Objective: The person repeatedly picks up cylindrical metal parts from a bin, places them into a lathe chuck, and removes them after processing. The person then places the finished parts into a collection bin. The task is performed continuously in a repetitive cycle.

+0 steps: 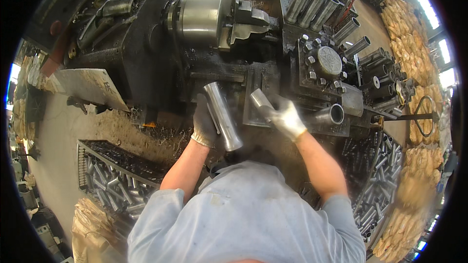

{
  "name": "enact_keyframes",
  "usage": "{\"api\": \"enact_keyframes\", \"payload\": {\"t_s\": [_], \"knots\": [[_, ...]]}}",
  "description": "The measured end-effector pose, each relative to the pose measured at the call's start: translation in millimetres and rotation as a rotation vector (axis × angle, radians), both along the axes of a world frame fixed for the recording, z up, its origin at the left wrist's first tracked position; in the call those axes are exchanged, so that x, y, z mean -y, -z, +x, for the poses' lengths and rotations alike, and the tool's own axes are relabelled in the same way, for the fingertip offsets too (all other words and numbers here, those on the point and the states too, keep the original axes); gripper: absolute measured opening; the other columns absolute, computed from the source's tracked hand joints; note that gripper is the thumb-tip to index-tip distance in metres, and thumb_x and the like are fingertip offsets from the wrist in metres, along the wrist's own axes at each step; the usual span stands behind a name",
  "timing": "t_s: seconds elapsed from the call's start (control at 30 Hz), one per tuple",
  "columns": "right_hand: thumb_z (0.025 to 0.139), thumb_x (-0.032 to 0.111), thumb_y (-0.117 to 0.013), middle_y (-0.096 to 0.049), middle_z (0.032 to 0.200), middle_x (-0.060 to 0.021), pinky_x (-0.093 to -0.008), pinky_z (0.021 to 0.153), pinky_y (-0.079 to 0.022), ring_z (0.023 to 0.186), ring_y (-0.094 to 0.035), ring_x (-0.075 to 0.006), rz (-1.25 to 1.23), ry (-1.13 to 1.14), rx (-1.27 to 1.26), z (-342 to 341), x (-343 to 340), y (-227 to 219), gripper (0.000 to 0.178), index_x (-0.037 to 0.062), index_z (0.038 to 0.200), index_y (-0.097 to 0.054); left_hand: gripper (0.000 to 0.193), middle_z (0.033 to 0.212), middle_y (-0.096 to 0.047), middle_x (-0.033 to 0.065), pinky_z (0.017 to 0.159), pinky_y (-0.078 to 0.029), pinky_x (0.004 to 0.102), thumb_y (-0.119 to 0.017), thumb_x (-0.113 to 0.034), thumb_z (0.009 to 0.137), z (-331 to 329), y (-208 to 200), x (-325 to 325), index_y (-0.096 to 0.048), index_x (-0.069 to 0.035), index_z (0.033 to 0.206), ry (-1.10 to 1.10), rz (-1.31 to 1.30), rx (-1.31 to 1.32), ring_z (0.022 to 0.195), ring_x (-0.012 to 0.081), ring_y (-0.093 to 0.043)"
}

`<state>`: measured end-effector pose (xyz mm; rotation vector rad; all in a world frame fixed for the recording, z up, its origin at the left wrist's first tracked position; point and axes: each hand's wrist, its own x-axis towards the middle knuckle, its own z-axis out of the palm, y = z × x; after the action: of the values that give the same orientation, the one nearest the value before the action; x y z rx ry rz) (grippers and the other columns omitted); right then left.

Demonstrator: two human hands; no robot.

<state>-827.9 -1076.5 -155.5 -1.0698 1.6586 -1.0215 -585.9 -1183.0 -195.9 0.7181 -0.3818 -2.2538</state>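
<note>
View from above of a person at a metal lathe. The left hand (pixel 204 127), in a dark glove at centre frame, is closed around a long bright steel tube (pixel 223 116) that runs from the upper left of the hand down to its lower right, one open end pointing toward the top of the frame. The right hand (pixel 286 119), in a pale glove just right of centre, is blurred; its fingers are wrapped about a shorter steel tube (pixel 260 100) whose end angles to the upper left. The two tubes lie near each other but apart. Above the hands, in the upper centre, stands the lathe chuck (pixel 204 17), a polished cylinder with stepped jaws facing right. To its right sits the tool post (pixel 327 62), a dark block ringed with bolts and capped by a round disc. Another tube (pixel 332 114) lies on the carriage just right of the right hand, its open mouth toward the viewer. Upright tubes (pixel 312 2) cluster at the upper right. A wire crate of tubes (pixel 114 182) occupies the lower left, and a second heap of tubes (pixel 380 185) the lower right.
</note>
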Motion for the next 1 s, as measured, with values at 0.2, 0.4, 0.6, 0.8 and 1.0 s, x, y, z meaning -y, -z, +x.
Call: {"api": "enact_keyframes", "payload": {"t_s": [0.2,0.4,0.6,0.8,1.0], "knots": [[0.080,0.036,-0.091,-0.073,0.113,-0.0121,-0.0347,0.089,-0.057,0.100,-0.069,-0.0196,0.356,-0.108,0.088,38.6,30.7,-72.3,0.068,-0.0018,0.131,-0.066,0.082,0.148,-0.062,0.0196,0.122,-0.040,0.0538,-0.037,-0.074,0.107,-45.9,-43.9,-13.1,-0.050,-0.010,0.155,0.044,-0.149,-0.147,0.139,0.0369,-0.057],[0.067,0.025,-0.096,-0.073,0.127,-0.0200,-0.0382,0.096,-0.062,0.108,-0.075,-0.0278,-0.138,-0.285,-0.137,-18.6,14.7,-153.0,0.096,0.0014,0.150,-0.054,0.070,0.154,-0.056,0.0159,0.117,-0.046,0.0487,-0.056,-0.058,0.104,-94.6,-60.6,27.1,-0.049,-0.011,0.155,0.271,-0.658,0.202,0.136,0.0324,-0.060],[0.074,0.017,-0.085,-0.073,0.111,-0.0185,-0.0495,0.081,-0.062,0.091,-0.076,-0.0385,-0.299,-0.371,-1.329,-131.3,122.7,-225.0,0.070,0.0075,0.139,-0.059,0.040,0.122,-0.075,0.0110,0.101,-0.053,0.0336,-0.073,-0.026,0.101,-117.9,-28.2,64.5,-0.067,-0.004,0.135,-0.105,-1.020,0.881,0.111,0.0186,-0.068],[0.073,0.030,-0.084,-0.079,0.103,-0.0191,-0.0471,0.087,-0.062,0.098,-0.077,-0.0388,0.079,-0.637,-1.448,-211.5,224.7,-138.8,0.049,0.0102,0.117,-0.073,0.034,0.115,-0.075,0.0108,0.093,-0.056,0.0338,-0.067,-0.022,0.102,14.8,43.5,6.4,-0.069,-0.002,0.129,-0.027,-0.659,1.163,0.105,0.0186,-0.070],[0.063,0.042,-0.088,-0.076,0.113,-0.0274,-0.0453,0.089,-0.060,0.104,-0.076,-0.0396,0.198,-0.771,-1.101,-184.2,256.2,-91.6,0.077,-0.0024,0.123,-0.071,0.023,0.095,-0.073,0.0068,0.070,-0.058,0.0364,-0.067,-0.030,0.104,120.0,91.3,-34.1,-0.067,-0.008,0.114,-0.696,0.103,0.833,0.081,0.0233,-0.070]]}}
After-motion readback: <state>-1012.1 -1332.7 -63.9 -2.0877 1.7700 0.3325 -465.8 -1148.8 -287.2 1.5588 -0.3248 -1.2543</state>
